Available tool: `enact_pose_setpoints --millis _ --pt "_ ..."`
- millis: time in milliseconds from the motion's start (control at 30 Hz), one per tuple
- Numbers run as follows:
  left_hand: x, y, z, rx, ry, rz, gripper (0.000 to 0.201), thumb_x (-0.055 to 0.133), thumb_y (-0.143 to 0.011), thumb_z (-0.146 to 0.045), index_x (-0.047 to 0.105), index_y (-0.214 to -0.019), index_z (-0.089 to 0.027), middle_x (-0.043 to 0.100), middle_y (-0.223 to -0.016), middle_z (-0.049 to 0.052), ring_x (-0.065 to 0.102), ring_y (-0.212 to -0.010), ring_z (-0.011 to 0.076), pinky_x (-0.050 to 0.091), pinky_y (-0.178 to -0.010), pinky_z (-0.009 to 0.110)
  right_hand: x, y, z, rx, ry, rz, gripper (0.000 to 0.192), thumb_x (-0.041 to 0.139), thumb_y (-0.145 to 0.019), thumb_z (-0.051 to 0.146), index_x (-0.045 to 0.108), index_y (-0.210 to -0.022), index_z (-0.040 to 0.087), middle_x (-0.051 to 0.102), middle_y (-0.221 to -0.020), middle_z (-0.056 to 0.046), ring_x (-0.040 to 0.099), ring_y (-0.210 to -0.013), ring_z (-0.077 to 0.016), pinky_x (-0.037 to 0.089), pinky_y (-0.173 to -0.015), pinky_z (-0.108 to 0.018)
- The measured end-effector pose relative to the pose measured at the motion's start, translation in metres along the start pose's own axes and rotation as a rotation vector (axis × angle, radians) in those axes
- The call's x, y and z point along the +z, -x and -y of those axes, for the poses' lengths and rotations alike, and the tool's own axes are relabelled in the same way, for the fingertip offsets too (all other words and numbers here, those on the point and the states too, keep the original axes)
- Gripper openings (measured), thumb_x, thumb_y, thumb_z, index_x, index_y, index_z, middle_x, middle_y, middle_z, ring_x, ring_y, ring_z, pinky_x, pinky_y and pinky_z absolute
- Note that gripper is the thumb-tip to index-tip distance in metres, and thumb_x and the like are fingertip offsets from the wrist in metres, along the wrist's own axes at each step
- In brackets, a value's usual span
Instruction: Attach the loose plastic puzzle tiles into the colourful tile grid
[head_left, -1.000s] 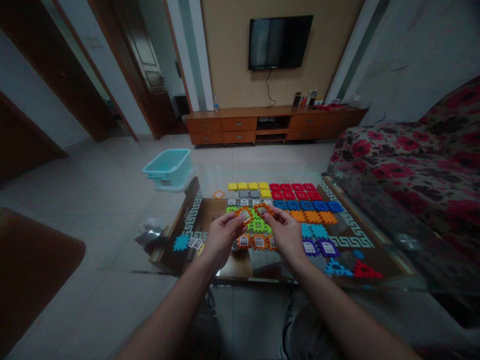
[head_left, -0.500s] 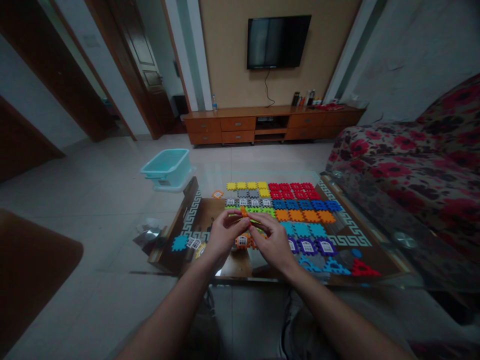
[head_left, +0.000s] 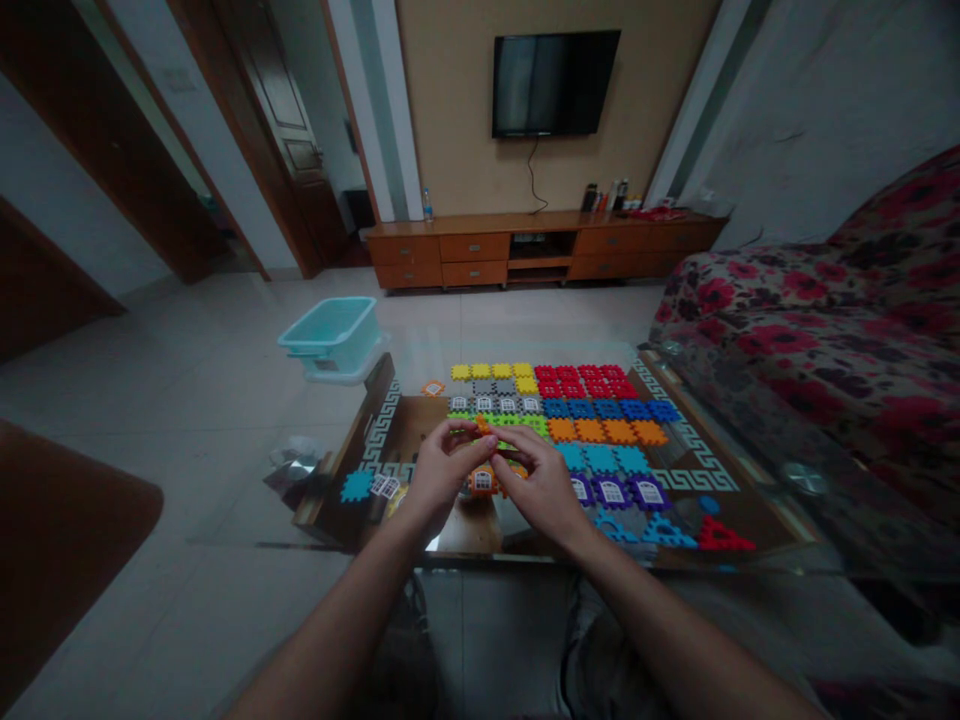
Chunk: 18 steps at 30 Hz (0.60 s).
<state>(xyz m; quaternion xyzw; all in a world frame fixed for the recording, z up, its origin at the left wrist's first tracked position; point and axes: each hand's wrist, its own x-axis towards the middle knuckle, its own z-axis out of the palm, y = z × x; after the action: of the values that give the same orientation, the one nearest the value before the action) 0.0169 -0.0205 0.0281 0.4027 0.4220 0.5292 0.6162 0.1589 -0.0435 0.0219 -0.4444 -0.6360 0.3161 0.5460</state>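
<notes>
Now that left hand (head_left: 444, 468) and right hand (head_left: 536, 480) have met, orange piece (head_left: 482, 425) in a narrow, pinching grip above the table (head_left: 420, 422).
Pieces: one per hand a second ago, apart; now probably brought together, mostly finger-hidden. Below grip, nearer the person: orange window tiles (head_left: 482, 481), partly covered by right hand. Beyond grip: green tiles (head_left: 537, 424), screened by fingers. Right of grip: purple window tiles (head_left: 611, 491). Far left: turquoise tub (head_left: 318, 352), floor.

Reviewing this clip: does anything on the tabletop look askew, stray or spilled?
Yes, at the left: an orange window tile lies alone, turned at an angle to the neat yellow tiles. Nearer, two white window inserts lie loose and slanted beside a light-blue tile. I see no spill.
</notes>
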Motion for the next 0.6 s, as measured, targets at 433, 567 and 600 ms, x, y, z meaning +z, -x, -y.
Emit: enact_pose_setpoints --millis 433,567,600 --pt "-0.0002 0.0016 -0.0023 -0.03 -0.036 0.021 0.04 0.087 -0.064 -0.03 0.061 -0.091 -0.015 0.07 -0.087 0.005 0.066 -0.08 0.0146 0.051 -0.08 0.03 0.0006 0.0007 0.0003 0.0 0.016 -0.004 0.031 0.06 -0.085 0.016 0.071 -0.113 0.025 0.067 -0.113 -0.007 0.065 -0.106 -0.0197 0.058 -0.09 -0.035" --pt "-0.0014 0.0013 -0.0009 -0.044 -0.011 0.035 0.041 0.087 -0.065 -0.031 0.061 -0.092 -0.015 0.069 -0.085 0.004 0.066 -0.078 0.0141 0.051 -0.079 0.03 0.0007 0.0012 -0.0019 -0.004 0.015 0.003 0.032 0.06 -0.087 0.017 0.071 -0.116 0.025 0.067 -0.114 -0.008 0.065 -0.106 -0.02 0.057 -0.092 -0.037" --pt "-0.0016 0.0014 -0.0008 -0.043 -0.011 0.035 0.04 0.086 -0.065 -0.031 0.061 -0.091 -0.015 0.069 -0.084 0.004 0.066 -0.078 0.0142 0.051 -0.079 0.03 0.0007 0.0014 -0.0026 -0.001 0.014 0.005 0.032 0.06 -0.087 0.017 0.07 -0.116 0.025 0.067 -0.114 -0.008 0.065 -0.107 -0.0203 0.057 -0.093 -0.038"
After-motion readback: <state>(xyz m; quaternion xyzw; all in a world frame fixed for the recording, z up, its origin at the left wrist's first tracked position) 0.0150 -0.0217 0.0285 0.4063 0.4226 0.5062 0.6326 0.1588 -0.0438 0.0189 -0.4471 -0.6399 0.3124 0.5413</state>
